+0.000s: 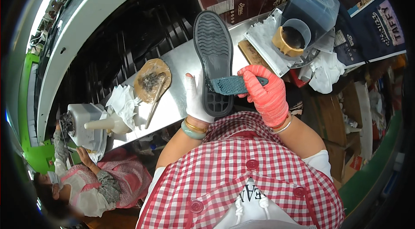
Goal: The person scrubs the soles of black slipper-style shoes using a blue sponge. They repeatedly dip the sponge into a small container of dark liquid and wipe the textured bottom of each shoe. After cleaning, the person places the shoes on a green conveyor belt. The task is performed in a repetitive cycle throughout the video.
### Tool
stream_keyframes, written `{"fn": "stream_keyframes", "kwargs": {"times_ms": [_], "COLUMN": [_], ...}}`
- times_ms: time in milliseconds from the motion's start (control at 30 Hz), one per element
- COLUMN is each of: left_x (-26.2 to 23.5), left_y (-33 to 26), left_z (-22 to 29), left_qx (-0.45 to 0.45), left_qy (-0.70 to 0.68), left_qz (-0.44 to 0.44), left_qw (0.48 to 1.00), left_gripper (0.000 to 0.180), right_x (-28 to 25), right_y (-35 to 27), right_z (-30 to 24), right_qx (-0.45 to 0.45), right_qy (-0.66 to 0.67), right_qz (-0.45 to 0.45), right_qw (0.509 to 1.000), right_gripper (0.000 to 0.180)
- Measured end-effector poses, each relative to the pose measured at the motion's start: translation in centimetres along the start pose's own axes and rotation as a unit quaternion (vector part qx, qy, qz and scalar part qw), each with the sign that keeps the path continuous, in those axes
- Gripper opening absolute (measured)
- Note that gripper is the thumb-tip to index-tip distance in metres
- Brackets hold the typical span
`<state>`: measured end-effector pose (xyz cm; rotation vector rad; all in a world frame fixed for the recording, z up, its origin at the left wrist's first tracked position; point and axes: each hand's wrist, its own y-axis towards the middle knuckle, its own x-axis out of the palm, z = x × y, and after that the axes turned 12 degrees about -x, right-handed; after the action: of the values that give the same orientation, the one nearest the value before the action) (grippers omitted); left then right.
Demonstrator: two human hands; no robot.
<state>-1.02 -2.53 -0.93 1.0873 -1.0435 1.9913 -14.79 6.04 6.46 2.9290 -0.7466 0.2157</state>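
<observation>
Holding a black shoe sole [216, 52] tread up over the worktop [179, 62], a blue-grey brush-like tool [228, 85] across its heel part.
The sole looks like moulded rubber, with wavy ridges in front and square pockets at the heel. The left hand [199, 101], in a white glove, grips its left edge, one digit apart, the others mostly hidden; the right hand [268, 98], in a coral knitted glove, pinches the pebbled tool. The step seems to be brushing the sole; how hard the tool presses, I cannot tell. Another stroke would call for a steady left hold. Leftward lies a roundish tan piece [142, 73], dark-smeared, with a thin stick [154, 103]; rightward, a bluish translucent container [317, 2].
</observation>
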Motion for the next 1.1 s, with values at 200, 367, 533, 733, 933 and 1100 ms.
{"fn": "stream_keyframes", "kwargs": {"times_ms": [200, 367, 533, 733, 933, 1100], "left_x": [-0.4, -0.4, 0.1, 0.2, -0.1, -0.1], "left_y": [0.0, -0.1, -0.4, -1.0, -1.3, -1.7], "left_z": [0.4, 0.3, 0.3, 0.7, 1.3, 1.8], "left_qx": [-0.012, -0.018, -0.037, -0.07, -0.127, -0.174], "left_qy": [-0.031, -0.023, -0.024, -0.013, -0.004, 0.051], "left_qz": [-0.066, -0.057, -0.061, -0.078, -0.077, -0.048], "left_qw": [0.997, 0.998, 0.997, 0.994, 0.989, 0.982], "left_gripper": [0.086, 0.084, 0.083, 0.081, 0.086, 0.091], "right_x": [0.0, 0.2, -0.2, -0.7, -0.3, 0.9], "right_y": [-1.0, -1.8, -2.3, -1.7, -0.2, 1.2], "right_z": [-0.4, -0.6, -0.5, -0.7, -2.3, -3.5], "right_qx": [0.011, 0.006, -0.031, -0.031, 0.034, 0.09], "right_qy": [-0.014, -0.018, -0.045, -0.063, -0.073, -0.079], "right_qz": [-0.03, -0.044, -0.085, -0.167, -0.225, -0.289], "right_qw": [0.999, 0.999, 0.995, 0.983, 0.971, 0.95], "right_gripper": [0.018, 0.018, 0.016, 0.017, 0.022, 0.024]}}
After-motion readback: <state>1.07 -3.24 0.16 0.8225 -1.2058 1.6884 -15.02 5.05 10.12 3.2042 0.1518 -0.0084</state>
